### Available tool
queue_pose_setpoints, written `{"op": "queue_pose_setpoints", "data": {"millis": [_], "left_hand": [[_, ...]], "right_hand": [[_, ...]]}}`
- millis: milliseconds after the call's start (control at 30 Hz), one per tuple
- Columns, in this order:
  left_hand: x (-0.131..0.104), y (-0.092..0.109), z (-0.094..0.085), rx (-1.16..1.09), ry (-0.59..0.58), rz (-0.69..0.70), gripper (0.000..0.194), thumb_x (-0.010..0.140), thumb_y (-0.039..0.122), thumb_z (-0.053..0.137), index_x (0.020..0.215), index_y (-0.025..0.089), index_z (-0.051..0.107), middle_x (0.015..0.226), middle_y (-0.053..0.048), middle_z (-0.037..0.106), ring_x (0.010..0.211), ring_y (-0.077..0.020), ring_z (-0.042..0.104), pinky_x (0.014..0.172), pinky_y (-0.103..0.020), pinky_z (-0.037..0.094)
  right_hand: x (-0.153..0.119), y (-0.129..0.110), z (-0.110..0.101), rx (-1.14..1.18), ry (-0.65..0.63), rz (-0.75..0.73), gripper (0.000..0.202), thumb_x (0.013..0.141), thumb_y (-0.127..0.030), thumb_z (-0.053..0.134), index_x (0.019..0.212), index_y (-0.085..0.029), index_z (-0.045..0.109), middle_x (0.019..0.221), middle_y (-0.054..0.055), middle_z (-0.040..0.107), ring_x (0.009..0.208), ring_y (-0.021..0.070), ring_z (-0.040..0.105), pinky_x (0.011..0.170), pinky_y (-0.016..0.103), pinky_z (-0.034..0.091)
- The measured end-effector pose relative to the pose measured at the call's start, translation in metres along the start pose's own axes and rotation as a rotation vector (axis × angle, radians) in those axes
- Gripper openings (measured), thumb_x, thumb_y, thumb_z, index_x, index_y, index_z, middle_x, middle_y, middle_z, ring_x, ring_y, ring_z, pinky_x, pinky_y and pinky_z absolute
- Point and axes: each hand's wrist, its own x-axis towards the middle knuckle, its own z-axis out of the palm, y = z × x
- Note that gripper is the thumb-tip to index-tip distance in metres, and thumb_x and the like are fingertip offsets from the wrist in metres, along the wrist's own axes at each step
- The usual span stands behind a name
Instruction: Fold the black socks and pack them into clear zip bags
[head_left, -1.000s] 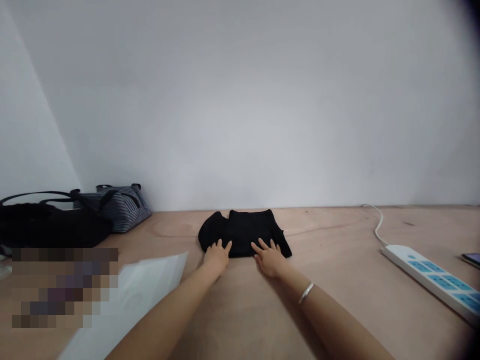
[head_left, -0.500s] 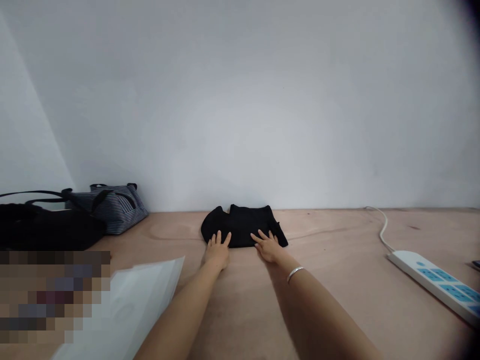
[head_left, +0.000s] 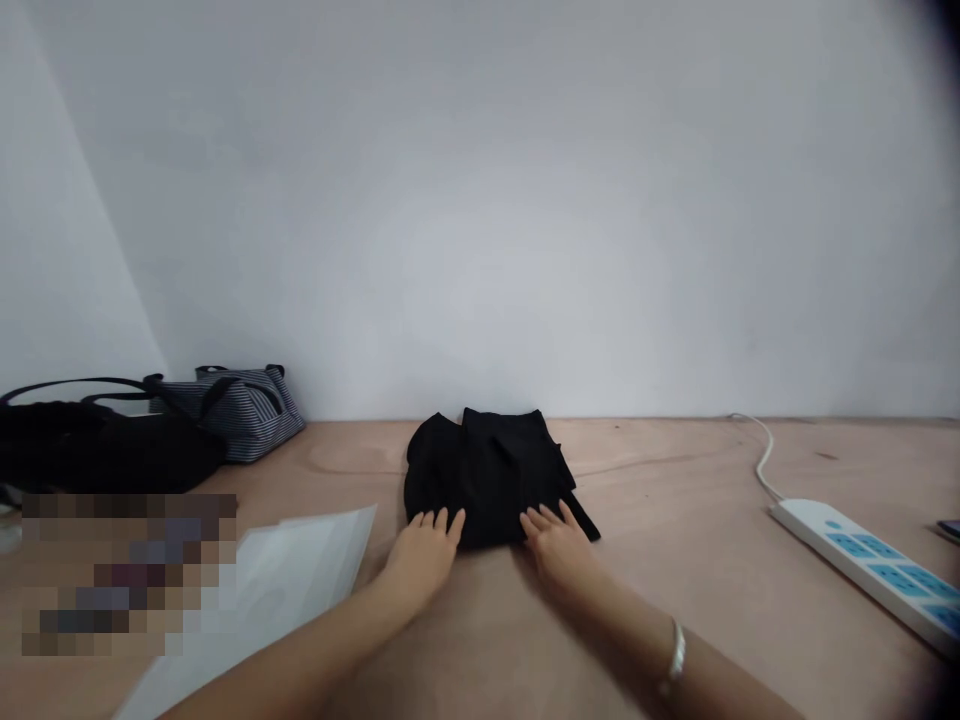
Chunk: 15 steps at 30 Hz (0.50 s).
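Note:
A black piece of clothing (head_left: 499,475) lies folded on the wooden table, its far edge close to the wall. What kind of garment it is cannot be made out. My left hand (head_left: 427,550) rests at its near left edge, fingers stretched over the cloth. At the near right edge, my right hand (head_left: 559,545) lies with its fingers spread on the fabric, a silver bangle (head_left: 676,650) on that arm. Both thumbs are partly hidden. A narrow strip of the cloth sticks out past my right hand.
Left of my arm lies a translucent plastic sleeve (head_left: 300,570). Behind it are a black bag (head_left: 135,450) and a striped bag (head_left: 259,415); a pixelated patch covers part of the table there. A white power strip (head_left: 862,560) with a cord (head_left: 765,460) lies at right.
Both hands have come nearer to me. The garment's near edge has come with them, so the cloth now covers more of the table, and a strip shows at its lower right.

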Motion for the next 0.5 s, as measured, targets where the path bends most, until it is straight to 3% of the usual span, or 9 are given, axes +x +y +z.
{"op": "queue_pose_setpoints", "data": {"millis": [167, 267, 333, 400, 500], "left_hand": [[-0.081, 0.028, -0.003, 0.015, -0.048, 0.259, 0.047, 0.079, 0.01, 0.039, 0.126, 0.01, 0.043, 0.118, -0.018, 0.054, 0.106, -0.0276, 0.053, 0.094, -0.044, 0.035], [-0.104, 0.036, -0.019, -0.028, -0.041, 0.393, 0.041, 0.084, 0.017, 0.036, 0.123, 0.013, 0.047, 0.11, -0.015, 0.061, 0.1, -0.0266, 0.057, 0.096, -0.048, 0.032], [-0.105, 0.038, -0.037, -0.13, -0.036, 0.403, 0.04, 0.085, 0.025, 0.039, 0.123, 0.017, 0.047, 0.111, -0.012, 0.061, 0.101, -0.0261, 0.056, 0.096, -0.049, 0.031], [-0.095, 0.039, -0.05, -0.264, -0.002, 0.355, 0.043, 0.086, 0.034, 0.038, 0.126, 0.019, 0.044, 0.121, -0.01, 0.054, 0.109, -0.0256, 0.05, 0.098, -0.048, 0.03], [-0.074, 0.042, -0.045, -0.372, 0.067, 0.159, 0.046, 0.09, 0.039, 0.026, 0.13, 0.019, 0.037, 0.134, -0.011, 0.039, 0.124, -0.0264, 0.032, 0.102, -0.05, 0.021]], "right_hand": [[-0.084, -0.033, 0.013, -0.04, -0.019, -0.067, 0.039, 0.079, -0.019, 0.045, 0.118, -0.014, 0.053, 0.118, 0.013, 0.055, 0.106, 0.029, 0.05, 0.088, 0.043, 0.037], [-0.105, -0.043, 0.0, -0.003, -0.018, -0.015, 0.027, 0.079, -0.031, 0.049, 0.099, -0.019, 0.063, 0.098, 0.009, 0.065, 0.084, 0.0272, 0.061, 0.068, 0.035, 0.046], [-0.1, -0.042, -0.019, 0.06, -0.037, 0.024, 0.027, 0.084, -0.035, 0.042, 0.086, -0.022, 0.065, 0.08, 0.006, 0.067, 0.071, 0.022, 0.062, 0.061, 0.03, 0.045], [-0.082, -0.034, -0.037, 0.164, -0.019, 0.049, 0.041, 0.09, -0.031, 0.027, 0.08, -0.021, 0.065, 0.078, 0.006, 0.065, 0.072, 0.018, 0.061, 0.066, 0.028, 0.044], [-0.046, -0.012, -0.044, 0.275, 0.016, -0.01, 0.04, 0.09, -0.031, 0.026, 0.103, -0.016, 0.062, 0.11, 0.011, 0.058, 0.103, 0.0199, 0.052, 0.087, 0.03, 0.037]]}}
